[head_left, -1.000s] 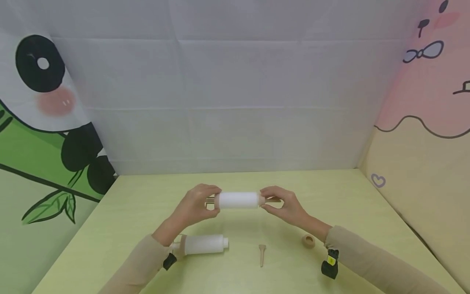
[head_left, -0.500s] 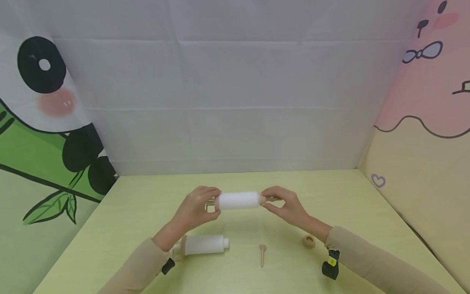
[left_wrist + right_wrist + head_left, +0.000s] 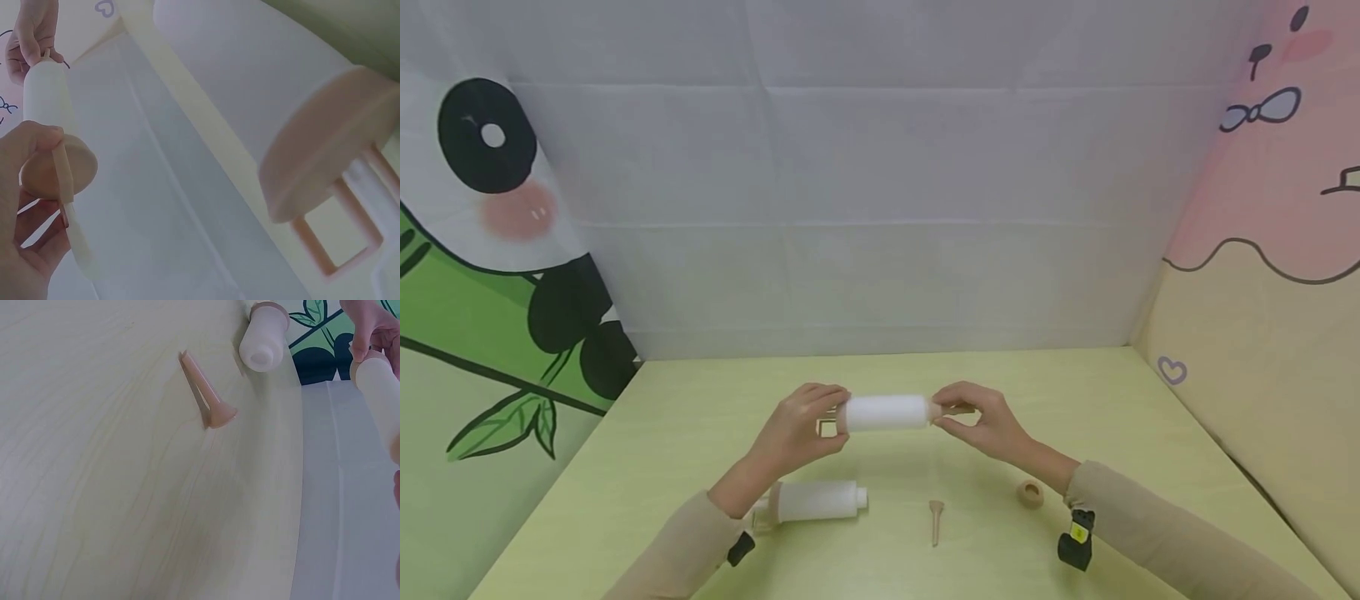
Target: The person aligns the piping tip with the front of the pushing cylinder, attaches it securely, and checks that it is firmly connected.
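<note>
Between my hands, level above the table, is a white cylinder (image 3: 886, 412) with a beige collar at each end. My left hand (image 3: 790, 423) grips its left collar between thumb and fingers. A thin beige frame-shaped handle (image 3: 827, 427) juts out from that end. At the opposite end, my right hand (image 3: 987, 417) pinches the narrower beige tip, from which a slim rod points right. Below my left wrist lies a similar second white cylinder (image 3: 820, 500), seen close in the left wrist view with its beige cap (image 3: 331, 144) and handle bars.
A small beige peg with a flared head (image 3: 936, 521) lies on the pale yellow table (image 3: 880, 567). Right of it sits a round beige ring (image 3: 1030, 493), beneath my right forearm. A plain grey backdrop (image 3: 887, 283) stands behind, with cartoon-printed panels at both sides.
</note>
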`<state>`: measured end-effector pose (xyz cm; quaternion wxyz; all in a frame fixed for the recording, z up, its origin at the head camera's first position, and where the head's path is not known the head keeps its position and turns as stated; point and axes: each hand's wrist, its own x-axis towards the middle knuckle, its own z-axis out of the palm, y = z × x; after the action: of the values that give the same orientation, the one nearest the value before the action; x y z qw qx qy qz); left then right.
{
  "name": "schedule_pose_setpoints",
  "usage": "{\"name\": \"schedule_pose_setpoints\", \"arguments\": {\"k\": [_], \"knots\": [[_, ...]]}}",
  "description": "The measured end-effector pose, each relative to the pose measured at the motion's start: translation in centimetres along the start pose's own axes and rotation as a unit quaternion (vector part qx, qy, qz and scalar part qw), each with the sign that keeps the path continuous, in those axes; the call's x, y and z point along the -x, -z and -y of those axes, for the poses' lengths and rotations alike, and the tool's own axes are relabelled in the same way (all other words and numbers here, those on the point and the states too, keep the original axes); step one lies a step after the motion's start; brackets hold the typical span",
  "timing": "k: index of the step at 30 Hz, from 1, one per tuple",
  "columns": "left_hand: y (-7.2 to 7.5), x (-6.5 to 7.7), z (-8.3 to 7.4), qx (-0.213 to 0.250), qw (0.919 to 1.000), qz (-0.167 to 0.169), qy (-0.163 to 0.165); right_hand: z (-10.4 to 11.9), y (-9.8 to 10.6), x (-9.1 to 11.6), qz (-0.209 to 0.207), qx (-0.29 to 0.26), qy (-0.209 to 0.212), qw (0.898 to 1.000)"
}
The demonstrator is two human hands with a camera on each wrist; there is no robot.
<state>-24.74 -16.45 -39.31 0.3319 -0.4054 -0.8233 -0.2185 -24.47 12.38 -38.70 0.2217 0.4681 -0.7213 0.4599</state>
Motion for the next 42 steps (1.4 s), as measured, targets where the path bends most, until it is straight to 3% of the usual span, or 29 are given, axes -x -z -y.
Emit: {"name": "schedule_pose_setpoints", "arguments": {"k": [10, 17, 21, 42], "knots": [[-0.23, 0.04, -0.23, -0.004, 0.9998, -0.018, 0.002, 0.1, -0.01, -0.22, -0.018, 0.012, -0.002, 1.0], [0.16, -0.07, -0.02, 0.006, 0.9998, -0.012, 0.01, 0.49, -0.09, -0.74, -0.026, 0.043, 0.052, 0.997], [0.36, -0.15, 0.01, 0.009, 0.9998, -0.008, 0.014, 0.64, 0.02, -0.91, -0.019, 0.05, 0.059, 0.997], [0.06, -0.26, -0.21, -0.016, 0.9998, -0.012, -0.009, 0.07, 0.35, -0.17, -0.012, 0.024, 0.026, 0.999]]}}
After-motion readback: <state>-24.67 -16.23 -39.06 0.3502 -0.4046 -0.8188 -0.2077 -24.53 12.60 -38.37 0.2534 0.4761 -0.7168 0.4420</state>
